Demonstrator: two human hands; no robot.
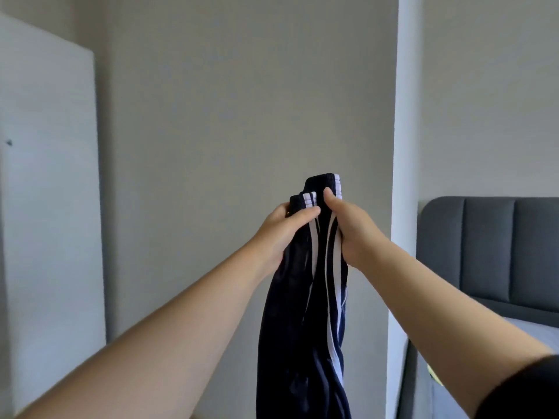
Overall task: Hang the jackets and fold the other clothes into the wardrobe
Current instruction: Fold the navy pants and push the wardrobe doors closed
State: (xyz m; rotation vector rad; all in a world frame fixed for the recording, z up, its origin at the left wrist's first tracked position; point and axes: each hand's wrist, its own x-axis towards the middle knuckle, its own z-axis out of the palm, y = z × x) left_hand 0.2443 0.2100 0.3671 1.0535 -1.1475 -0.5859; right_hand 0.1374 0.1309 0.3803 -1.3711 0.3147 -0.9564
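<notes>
Soft, even daylight fills the room, brightest on the white pillar (403, 146) at right and dimmer on the grey wall (242, 101), with faint shadows, slight overall softness and wide-angle bending at the edges.

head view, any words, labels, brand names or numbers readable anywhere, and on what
None can be read.
Dark garment held up by the left hand and right hand: only white stripes, no lettering or tag in view.
Wall, white panel and grey headboard: no text.

open air ahead to the bare wall (242, 116); white panel (48, 176) left, bed headboard (490, 246) right.
</notes>
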